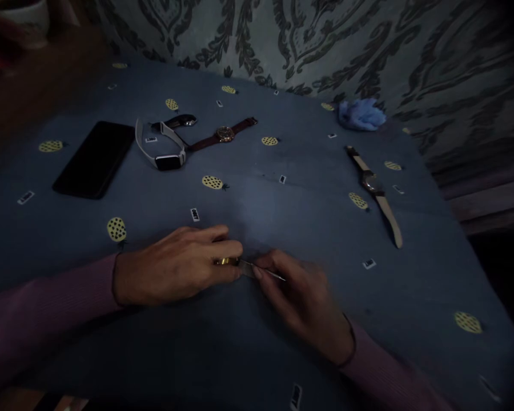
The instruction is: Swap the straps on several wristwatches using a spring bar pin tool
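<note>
My left hand (180,264), with a gold ring on a finger, is closed near the middle of the blue patterned cloth. A small flat metal piece (246,268) sticks out from its fingertips; what else they cover is hidden. My right hand (306,299) pinches a thin silvery tool (276,275) between thumb and fingers. Its fingertips meet the metal piece beside the left fingertips. Beyond the hands lie a white smartwatch (168,162), a brown-strapped watch (225,134) and a dark watch (184,120). Off to the right rests a watch with a pale strap (372,182).
A black phone (95,160) lies at the left. A crumpled blue cloth (362,115) sits near the wall at the back right. Part of a white cup (29,23) shows at the top left on a brown surface. The table's right edge slopes down to the right.
</note>
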Demonstrator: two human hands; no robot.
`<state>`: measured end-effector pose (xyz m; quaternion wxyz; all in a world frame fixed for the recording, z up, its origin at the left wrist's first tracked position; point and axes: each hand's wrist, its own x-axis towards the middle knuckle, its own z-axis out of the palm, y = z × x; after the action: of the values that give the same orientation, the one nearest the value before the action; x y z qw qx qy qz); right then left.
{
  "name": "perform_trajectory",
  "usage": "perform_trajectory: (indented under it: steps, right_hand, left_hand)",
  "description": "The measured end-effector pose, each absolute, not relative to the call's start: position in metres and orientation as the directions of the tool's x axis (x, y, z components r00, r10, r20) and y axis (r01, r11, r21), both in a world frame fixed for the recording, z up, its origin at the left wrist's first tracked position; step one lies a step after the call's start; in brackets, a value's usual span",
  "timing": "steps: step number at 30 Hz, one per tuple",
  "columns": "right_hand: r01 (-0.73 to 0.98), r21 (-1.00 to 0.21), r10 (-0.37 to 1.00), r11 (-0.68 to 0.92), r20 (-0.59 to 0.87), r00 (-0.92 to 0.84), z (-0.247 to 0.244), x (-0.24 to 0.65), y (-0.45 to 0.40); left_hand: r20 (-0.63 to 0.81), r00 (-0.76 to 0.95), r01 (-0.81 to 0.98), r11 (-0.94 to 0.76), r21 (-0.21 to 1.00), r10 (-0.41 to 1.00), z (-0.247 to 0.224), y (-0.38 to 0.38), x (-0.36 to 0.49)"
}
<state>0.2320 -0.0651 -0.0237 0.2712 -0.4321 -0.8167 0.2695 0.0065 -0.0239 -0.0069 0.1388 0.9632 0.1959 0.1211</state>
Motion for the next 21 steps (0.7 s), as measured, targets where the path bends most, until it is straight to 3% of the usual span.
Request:
perform_trajectory:
  steps: [21]
  right_hand:
    - [0.526,-0.648,0.815,0.550,0.280,-0.507,-0.0204,0.2284,-0.0604]
  left_hand:
    - [0.194,0.889,0.348,-0.886,0.307,0.416,-0.0098,-0.0247,0.0069]
